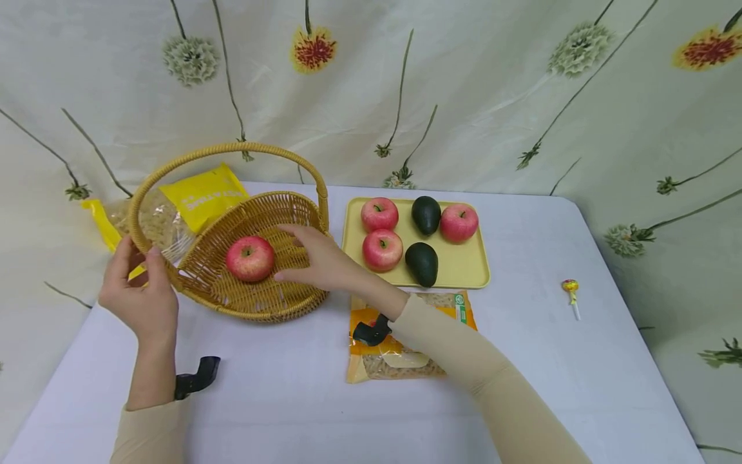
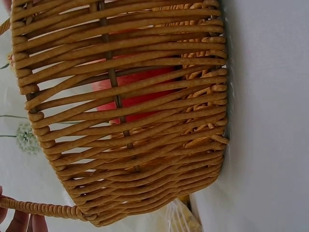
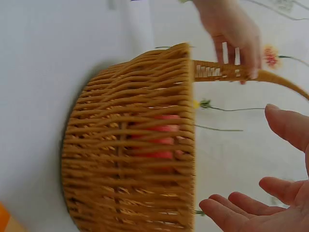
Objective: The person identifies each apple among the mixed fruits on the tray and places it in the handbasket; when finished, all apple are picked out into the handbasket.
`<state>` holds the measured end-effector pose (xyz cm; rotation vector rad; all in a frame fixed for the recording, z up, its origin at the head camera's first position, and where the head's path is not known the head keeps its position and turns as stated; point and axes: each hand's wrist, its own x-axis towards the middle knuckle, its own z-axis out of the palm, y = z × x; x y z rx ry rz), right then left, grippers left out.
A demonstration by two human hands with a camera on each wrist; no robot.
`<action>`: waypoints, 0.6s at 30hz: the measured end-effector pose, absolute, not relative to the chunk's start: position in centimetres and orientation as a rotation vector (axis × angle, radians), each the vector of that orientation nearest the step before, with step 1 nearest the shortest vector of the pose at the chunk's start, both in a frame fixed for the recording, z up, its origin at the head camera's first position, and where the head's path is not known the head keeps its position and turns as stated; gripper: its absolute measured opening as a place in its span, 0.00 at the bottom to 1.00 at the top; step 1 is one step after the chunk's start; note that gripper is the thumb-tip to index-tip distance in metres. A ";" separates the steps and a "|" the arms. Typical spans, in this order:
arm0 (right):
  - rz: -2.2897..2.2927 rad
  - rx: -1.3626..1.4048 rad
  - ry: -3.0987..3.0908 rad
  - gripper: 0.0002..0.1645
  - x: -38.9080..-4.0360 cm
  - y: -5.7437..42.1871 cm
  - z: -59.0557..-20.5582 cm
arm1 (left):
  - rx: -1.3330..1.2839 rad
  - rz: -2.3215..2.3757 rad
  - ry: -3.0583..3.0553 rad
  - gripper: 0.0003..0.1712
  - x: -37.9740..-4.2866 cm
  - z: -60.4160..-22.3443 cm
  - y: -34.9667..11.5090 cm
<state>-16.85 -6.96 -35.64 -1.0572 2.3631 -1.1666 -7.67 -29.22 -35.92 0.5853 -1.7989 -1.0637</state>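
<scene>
A wicker basket [image 1: 268, 314] stands at the left of the table with one red apple [image 1: 250, 258] lying inside it. My left hand [image 1: 143, 293] pinches the left lower part of its arched handle [image 1: 232, 148] between thumb and fingers. Over the basket's right side is my right hand [image 1: 322, 261], its thumb and fingers spread and nothing between them. In the right wrist view that hand [image 3: 270, 203] appears beside the basket rim, apart from it. Through the weave in the left wrist view, part of the red apple [image 2: 145, 94] shows.
Right of the basket, a yellow tray [image 1: 458, 274] holds several red apples [image 1: 460, 223] and two avocados [image 1: 426, 215]. Below it lies an orange-banded food packet [image 1: 371, 368], partly under my right forearm. Yellow packaging [image 1: 203, 196] sits behind the basket. A lollipop [image 1: 570, 288] lies far right.
</scene>
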 end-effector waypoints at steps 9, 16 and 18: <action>-1.435 -0.970 2.281 0.47 -15.8 -0.2 -34.4 | 0.578 -1.072 -1.796 0.18 -7.7 -35.8 -29.0; -1.563 -0.857 2.389 0.46 -16.5 4.1 -34.9 | 0.578 -1.080 -1.786 0.17 -7.6 -35.7 -29.0; -1.598 -0.829 2.418 0.45 -16.9 5.0 -35.2 | 0.579 -1.077 -1.785 0.17 -7.6 -35.7 -29.0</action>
